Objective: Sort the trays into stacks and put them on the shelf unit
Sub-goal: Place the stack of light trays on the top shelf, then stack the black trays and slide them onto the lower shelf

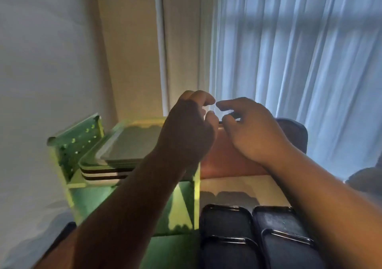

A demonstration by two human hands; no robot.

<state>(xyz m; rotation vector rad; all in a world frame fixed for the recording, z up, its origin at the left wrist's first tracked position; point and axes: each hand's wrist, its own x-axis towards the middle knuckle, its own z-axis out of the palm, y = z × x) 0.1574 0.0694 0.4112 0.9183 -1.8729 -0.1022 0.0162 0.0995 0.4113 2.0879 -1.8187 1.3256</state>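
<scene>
A green shelf unit (182, 204) stands at the left of the table. On its top level lies a stack of pale trays (115, 163) with dark edges. To its right a reddish-brown tray (225, 161) lies behind my hands, and dark trays (227, 221) lie side by side near the front edge. My left hand (188, 132) hovers over the shelf's right end with fingers curled and holds nothing. My right hand (250, 128) hovers above the reddish-brown tray, fingers apart and bent. The fingertips of both hands nearly meet.
A white curtain (299, 51) hangs behind the table at the right, and a pale wall (41, 62) rises at the left. A dark rounded object (293, 132) sits behind the reddish-brown tray. A strip of light tabletop (237, 186) shows between the trays.
</scene>
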